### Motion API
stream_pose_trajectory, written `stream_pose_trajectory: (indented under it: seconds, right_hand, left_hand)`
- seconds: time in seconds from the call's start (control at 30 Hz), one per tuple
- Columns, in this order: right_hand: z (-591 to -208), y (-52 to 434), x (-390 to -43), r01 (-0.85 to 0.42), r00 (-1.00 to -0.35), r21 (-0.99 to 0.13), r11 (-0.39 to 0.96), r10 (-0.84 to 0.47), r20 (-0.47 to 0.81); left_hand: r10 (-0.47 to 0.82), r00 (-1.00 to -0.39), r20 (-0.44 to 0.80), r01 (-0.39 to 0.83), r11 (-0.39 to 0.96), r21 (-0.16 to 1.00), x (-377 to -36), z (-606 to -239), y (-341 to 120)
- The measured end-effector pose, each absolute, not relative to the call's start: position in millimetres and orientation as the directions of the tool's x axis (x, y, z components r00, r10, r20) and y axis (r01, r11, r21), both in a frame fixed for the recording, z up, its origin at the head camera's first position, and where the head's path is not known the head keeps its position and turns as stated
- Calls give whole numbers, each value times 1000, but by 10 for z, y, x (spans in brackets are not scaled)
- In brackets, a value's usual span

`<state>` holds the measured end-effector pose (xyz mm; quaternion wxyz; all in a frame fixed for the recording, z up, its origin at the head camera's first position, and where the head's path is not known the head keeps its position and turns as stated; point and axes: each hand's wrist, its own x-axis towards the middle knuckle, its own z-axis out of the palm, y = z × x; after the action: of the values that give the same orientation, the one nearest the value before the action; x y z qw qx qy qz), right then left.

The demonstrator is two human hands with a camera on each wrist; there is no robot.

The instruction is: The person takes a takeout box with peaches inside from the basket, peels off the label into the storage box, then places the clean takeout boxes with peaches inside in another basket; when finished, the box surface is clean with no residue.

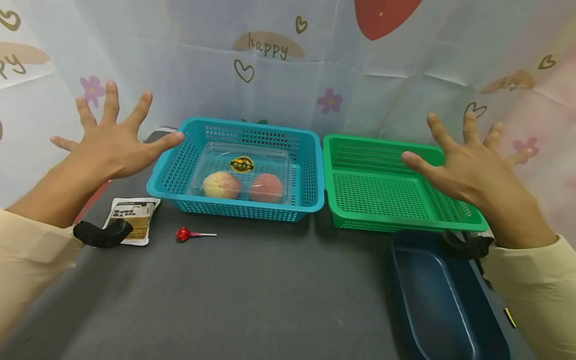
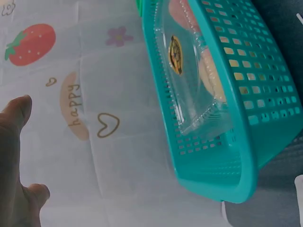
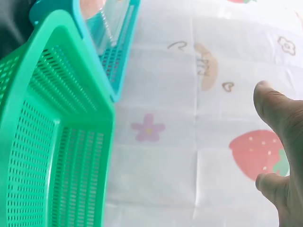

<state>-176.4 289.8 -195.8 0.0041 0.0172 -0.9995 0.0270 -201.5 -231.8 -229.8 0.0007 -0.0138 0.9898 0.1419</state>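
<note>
My left hand (image 1: 110, 140) is raised with its fingers spread wide, holding nothing, just left of a teal basket (image 1: 180, 192). A clear plastic box (image 1: 243, 172) with two peaches lies in that basket (image 2: 236, 156). My right hand (image 1: 468, 160) is also spread and empty, hovering over the right side of an empty green basket (image 1: 373, 190). In the wrist views only fingertips (image 2: 19, 111) (image 3: 272, 101) show against the printed cloth.
A red lollipop (image 1: 184, 234) and a white packet (image 1: 132, 220) lie on the grey tabletop (image 1: 252, 285) in front of the teal basket. A dark blue tub (image 1: 438, 300) stands at the front right. Printed cloth (image 1: 279, 65) walls the back and sides.
</note>
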Motion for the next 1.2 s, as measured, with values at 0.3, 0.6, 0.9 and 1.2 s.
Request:
stream_pose_trajectory:
  seconds: [0.3,0.6,0.9,1.2]
  right_hand:
    - [-1885,2740,-1785,-113,-993,-34,993,-112,37]
    - [-1909,2570,-1839,-158,-986,-34,987,-155,62]
    - [-1960,2384,-1918,-210,-975,-47,977,-206,78]
    - [-2033,2237,-1981,-247,-966,-77,966,-239,97]
  left_hand:
    - [-11,-1000,26,-3,957,290,-1958,-2378,-2342]
    - [17,-998,68,37,948,315,-1928,-2518,-2371]
    - [45,-997,63,63,946,319,-1927,-2658,-2363]
    - [59,-996,72,78,947,310,-1948,-2819,-2367]
